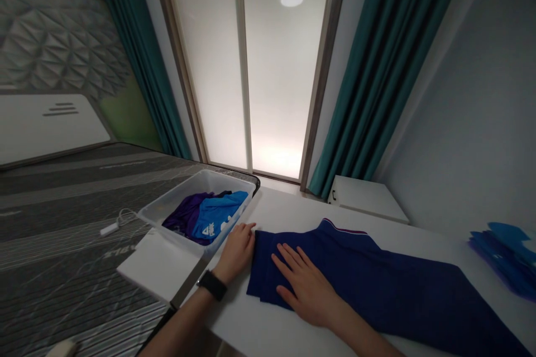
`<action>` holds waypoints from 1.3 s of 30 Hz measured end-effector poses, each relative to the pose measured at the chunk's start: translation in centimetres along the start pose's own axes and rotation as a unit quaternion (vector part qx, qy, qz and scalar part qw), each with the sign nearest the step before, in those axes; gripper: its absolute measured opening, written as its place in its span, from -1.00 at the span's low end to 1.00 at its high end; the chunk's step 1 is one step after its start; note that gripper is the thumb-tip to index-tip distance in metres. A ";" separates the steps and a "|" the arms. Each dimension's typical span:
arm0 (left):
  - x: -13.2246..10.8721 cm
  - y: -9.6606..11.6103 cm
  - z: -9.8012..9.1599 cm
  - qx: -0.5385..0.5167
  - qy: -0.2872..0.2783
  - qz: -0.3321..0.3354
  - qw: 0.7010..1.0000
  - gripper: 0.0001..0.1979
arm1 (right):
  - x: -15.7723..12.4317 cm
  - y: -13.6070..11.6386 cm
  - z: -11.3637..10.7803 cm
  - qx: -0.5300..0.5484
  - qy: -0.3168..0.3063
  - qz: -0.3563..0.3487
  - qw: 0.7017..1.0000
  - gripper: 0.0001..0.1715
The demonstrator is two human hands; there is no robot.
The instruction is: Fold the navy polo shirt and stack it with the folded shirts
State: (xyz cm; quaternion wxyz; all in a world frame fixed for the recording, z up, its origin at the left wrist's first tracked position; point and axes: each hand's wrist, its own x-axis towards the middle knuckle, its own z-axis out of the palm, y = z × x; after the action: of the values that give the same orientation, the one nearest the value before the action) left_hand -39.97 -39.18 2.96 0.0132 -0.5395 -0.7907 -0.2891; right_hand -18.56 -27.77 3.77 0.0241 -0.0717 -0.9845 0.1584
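Note:
A navy blue shirt (360,273) with a thin red-and-white trim along its collar edge lies spread over the white table, running off toward the lower right. My left hand (238,248), a black watch on its wrist, is at the shirt's left edge with its fingers curled in at the far corner; the fingertips are partly hidden. Flat on the left part of the shirt rests my right hand (305,287), fingers apart and palm down. The cloth under it looks layered at the left end.
A clear plastic bin (157,209) holding purple and bright blue clothes stands left of my left hand. Blue folded clothes (502,259) are stacked at the far right of the white table (276,206). A white cable adapter (109,228) lies on the dark patterned surface.

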 end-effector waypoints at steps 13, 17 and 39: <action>3.8 -0.9 2.4 -0.075 -0.029 -0.032 0.996 -0.81 | -0.1 -0.2 0.4 -0.001 0.009 0.004 1.000 -0.32; 3.6 -0.4 2.2 -0.048 0.016 -0.024 0.998 -0.80 | -0.1 -0.2 0.9 -0.010 0.030 0.014 0.999 -0.33; -3.6 2.4 1.5 0.090 -0.100 0.121 0.984 -0.43 | -7.1 6.0 -1.8 -0.033 0.075 0.156 0.984 -0.39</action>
State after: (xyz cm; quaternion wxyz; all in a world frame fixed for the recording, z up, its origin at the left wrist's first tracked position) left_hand -35.94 -40.91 1.60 0.0175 -0.6535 -0.7400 -0.1580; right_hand -10.60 -22.59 3.39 0.0707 -0.2370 -0.9612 0.1219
